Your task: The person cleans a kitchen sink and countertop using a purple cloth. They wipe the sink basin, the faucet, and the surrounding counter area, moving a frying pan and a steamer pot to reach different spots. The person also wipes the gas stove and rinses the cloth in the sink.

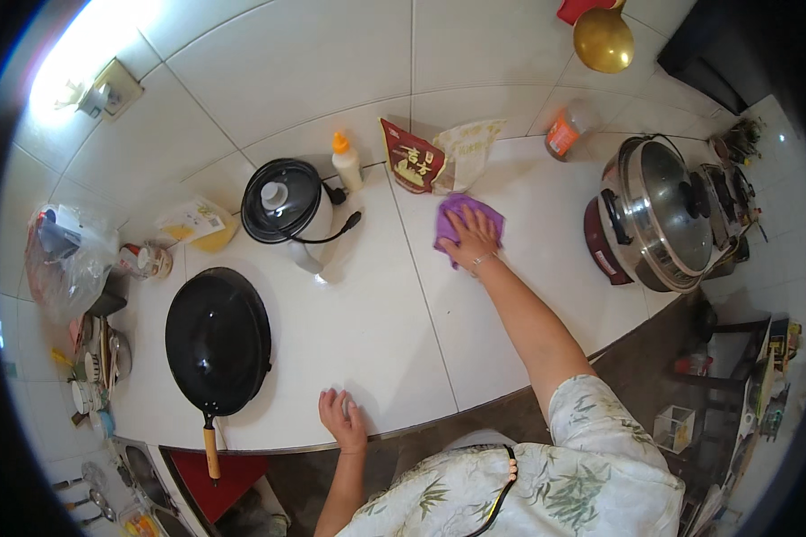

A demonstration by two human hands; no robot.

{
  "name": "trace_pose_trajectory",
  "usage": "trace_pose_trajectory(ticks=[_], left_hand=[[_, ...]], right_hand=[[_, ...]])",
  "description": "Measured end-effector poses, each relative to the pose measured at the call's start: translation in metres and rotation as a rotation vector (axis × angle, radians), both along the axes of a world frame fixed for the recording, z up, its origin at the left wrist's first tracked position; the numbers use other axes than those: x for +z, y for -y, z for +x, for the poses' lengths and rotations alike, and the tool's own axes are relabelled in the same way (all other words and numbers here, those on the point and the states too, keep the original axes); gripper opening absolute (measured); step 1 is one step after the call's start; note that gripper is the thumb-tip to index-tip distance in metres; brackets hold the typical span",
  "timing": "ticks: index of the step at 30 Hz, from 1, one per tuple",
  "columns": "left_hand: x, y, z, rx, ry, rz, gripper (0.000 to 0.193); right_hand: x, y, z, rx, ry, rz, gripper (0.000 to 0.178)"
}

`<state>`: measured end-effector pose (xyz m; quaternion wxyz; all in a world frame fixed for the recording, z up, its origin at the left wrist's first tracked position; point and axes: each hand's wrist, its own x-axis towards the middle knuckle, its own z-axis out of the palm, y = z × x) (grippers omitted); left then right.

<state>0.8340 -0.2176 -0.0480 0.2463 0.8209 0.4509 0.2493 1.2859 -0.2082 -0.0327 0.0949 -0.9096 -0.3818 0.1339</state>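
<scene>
My right hand [475,234] lies flat on a purple cloth [447,253], fingers spread and pressing it to the white tiled counter [358,331]. Just behind the cloth stands a red and cream food bag [464,152]. At the counter's front edge my left hand [341,419] rests with its fingers loosely apart and nothing in them. Nearest to it, on the left, sits a black frying pan [218,336] with a wooden handle that sticks out past the edge.
A small electric pot [285,201] with its cord stands behind the pan, beside an orange-capped squeeze bottle [346,164]. At the right are a labelled bottle [566,134] and a large lidded steel pot [658,215]. A plastic bag [67,259] hangs far left; a brass ladle [604,40] hangs above.
</scene>
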Motion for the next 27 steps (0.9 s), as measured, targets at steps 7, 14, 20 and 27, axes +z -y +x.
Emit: trace_pose_trajectory(ticks=[7,14,20,27], left_hand=[[-0.005,0.003,0.023,0.026,0.084,-0.056,0.029],[0.011,0.0,0.049,0.03,0.154,-0.171,0.027],[0.007,0.007,0.04,0.042,0.118,-0.254,0.023],[0.027,0.027,0.026,0.069,0.089,-0.277,0.022]], right_hand=[[-0.02,0.138,0.001,-0.267,0.176,0.17,0.053],[-0.002,0.089,0.086,-0.214,0.337,0.649,0.036],[-0.031,0.035,0.16,-0.345,0.315,0.377,0.041],[-0.025,-0.008,0.018,0.378,-0.164,0.536,0.028]])
